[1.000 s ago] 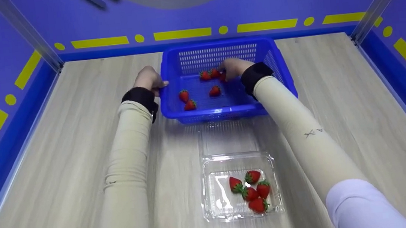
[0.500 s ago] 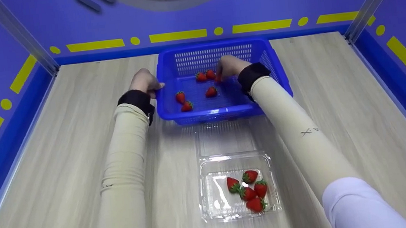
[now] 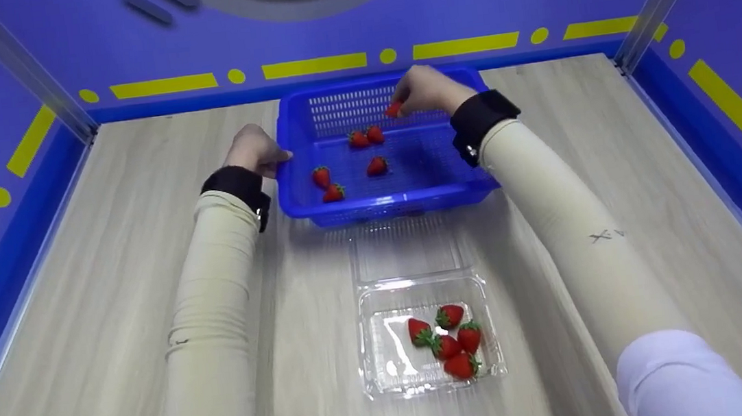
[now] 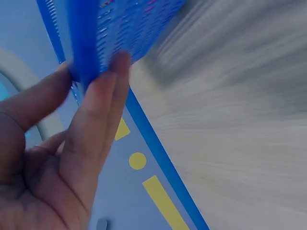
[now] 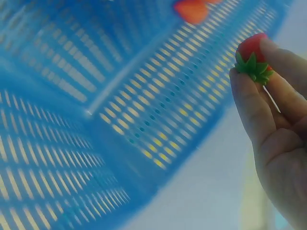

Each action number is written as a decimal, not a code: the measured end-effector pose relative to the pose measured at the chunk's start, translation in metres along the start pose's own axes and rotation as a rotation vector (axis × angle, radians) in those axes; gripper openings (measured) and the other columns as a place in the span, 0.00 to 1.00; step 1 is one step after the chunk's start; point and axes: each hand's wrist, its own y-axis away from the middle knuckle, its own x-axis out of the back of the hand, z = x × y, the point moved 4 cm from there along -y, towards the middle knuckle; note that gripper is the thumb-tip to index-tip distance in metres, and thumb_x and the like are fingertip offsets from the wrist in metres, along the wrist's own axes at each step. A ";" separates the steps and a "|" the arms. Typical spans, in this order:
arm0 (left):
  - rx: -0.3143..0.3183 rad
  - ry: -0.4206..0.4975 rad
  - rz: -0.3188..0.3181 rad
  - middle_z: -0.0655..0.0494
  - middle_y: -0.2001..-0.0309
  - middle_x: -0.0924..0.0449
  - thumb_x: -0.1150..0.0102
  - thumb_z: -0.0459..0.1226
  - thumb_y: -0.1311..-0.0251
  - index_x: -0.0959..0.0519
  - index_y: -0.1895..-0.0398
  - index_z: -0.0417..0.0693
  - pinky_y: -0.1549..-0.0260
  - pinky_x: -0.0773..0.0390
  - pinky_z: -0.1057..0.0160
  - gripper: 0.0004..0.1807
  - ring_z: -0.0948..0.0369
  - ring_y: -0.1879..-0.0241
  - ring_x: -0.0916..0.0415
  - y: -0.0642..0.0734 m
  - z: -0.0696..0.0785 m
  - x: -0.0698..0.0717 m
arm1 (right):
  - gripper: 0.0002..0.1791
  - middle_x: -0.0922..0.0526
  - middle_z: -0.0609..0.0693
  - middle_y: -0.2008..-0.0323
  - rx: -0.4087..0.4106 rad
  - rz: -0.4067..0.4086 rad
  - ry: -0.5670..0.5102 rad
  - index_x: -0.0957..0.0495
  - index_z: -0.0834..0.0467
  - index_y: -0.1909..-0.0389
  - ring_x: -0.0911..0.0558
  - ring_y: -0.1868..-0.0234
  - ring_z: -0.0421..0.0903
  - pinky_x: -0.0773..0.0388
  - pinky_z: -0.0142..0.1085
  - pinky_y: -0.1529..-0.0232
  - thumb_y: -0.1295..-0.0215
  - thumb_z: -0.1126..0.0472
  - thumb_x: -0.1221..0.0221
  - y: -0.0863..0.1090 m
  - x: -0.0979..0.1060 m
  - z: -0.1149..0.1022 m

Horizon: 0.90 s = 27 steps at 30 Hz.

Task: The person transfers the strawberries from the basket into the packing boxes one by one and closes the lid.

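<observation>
My left hand (image 3: 256,150) pinches the left rim of a blue plastic basket (image 3: 384,200), thumb on one side and fingers on the other, as the left wrist view shows. Over the basket's back right part, my right hand (image 3: 426,89) holds a strawberry (image 5: 252,56) between thumb and fingertips, its green leaves showing in the right wrist view. Several other strawberries lie on the basket floor: a pair near the back (image 3: 365,137), one in the middle (image 3: 377,166) and two at the front left (image 3: 327,185).
In front of the basket stands a clear plastic clamshell box (image 3: 390,388), its lid (image 3: 407,252) folded back toward the basket. Several strawberries (image 3: 446,347) lie in its right half. Blue panels (image 3: 174,42) wall the wooden table (image 3: 109,277) at the back and sides.
My right hand has risen from the basket floor toward the back rim, lifting a strawberry from beside the back pair. My left hand keeps its hold on the rim. The head view has shifted slightly.
</observation>
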 end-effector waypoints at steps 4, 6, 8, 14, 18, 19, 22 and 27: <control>-0.113 -0.136 0.073 0.41 0.57 0.16 0.37 0.36 0.34 0.22 0.46 0.28 0.54 0.13 0.61 0.19 0.57 0.66 0.16 0.005 0.005 0.003 | 0.19 0.15 0.68 0.45 0.025 0.051 -0.048 0.18 0.68 0.43 0.18 0.47 0.57 0.20 0.47 0.40 0.34 0.68 0.38 0.015 0.019 -0.009; -0.172 -0.175 0.110 0.33 0.41 0.21 0.39 0.37 0.33 0.27 0.36 0.27 0.41 0.17 0.55 0.28 0.48 0.48 0.17 0.009 0.011 0.008 | 0.19 0.15 0.68 0.44 0.029 0.081 -0.095 0.19 0.67 0.41 0.18 0.46 0.57 0.20 0.46 0.40 0.32 0.67 0.38 0.024 0.026 -0.013; -0.230 -0.161 0.132 0.31 0.32 0.27 0.41 0.38 0.32 0.31 0.31 0.27 0.32 0.23 0.50 0.32 0.42 0.35 0.24 0.015 0.020 0.016 | 0.19 0.15 0.67 0.44 0.036 0.114 -0.127 0.19 0.66 0.41 0.17 0.45 0.57 0.21 0.45 0.40 0.31 0.66 0.38 0.034 0.033 -0.019; -0.386 -0.133 0.133 0.33 0.31 0.27 0.46 0.40 0.28 0.31 0.28 0.34 0.28 0.28 0.47 0.29 0.42 0.30 0.29 0.058 0.045 0.039 | 0.18 0.15 0.65 0.43 0.142 0.216 -0.148 0.19 0.66 0.42 0.17 0.42 0.59 0.21 0.49 0.36 0.31 0.66 0.37 0.079 0.047 -0.044; -0.461 -0.112 0.112 0.36 0.32 0.25 0.46 0.42 0.26 0.30 0.28 0.39 0.29 0.27 0.47 0.28 0.44 0.29 0.28 0.098 0.050 0.043 | 0.16 0.14 0.64 0.46 0.295 0.250 -0.126 0.17 0.66 0.45 0.18 0.41 0.60 0.22 0.52 0.34 0.33 0.68 0.35 0.116 0.045 -0.063; -0.482 -0.100 0.109 0.36 0.33 0.24 0.46 0.42 0.26 0.30 0.28 0.39 0.29 0.27 0.47 0.27 0.44 0.30 0.27 0.107 0.050 0.043 | 0.16 0.14 0.64 0.46 0.334 0.250 -0.120 0.17 0.66 0.46 0.18 0.41 0.59 0.22 0.52 0.33 0.34 0.68 0.34 0.124 0.042 -0.067; -0.530 -0.054 0.078 0.37 0.34 0.22 0.45 0.41 0.26 0.28 0.29 0.39 0.29 0.25 0.47 0.26 0.45 0.32 0.25 0.132 0.046 0.038 | 0.16 0.13 0.64 0.48 0.443 0.242 -0.095 0.16 0.67 0.48 0.17 0.43 0.60 0.20 0.52 0.36 0.37 0.68 0.32 0.150 0.032 -0.076; -0.559 -0.015 -0.029 0.38 0.35 0.21 0.43 0.39 0.26 0.27 0.30 0.39 0.32 0.22 0.50 0.25 0.47 0.34 0.22 0.166 0.034 0.020 | 0.15 0.12 0.61 0.52 0.570 0.216 -0.039 0.15 0.66 0.51 0.15 0.47 0.58 0.15 0.50 0.43 0.39 0.67 0.30 0.189 0.012 -0.087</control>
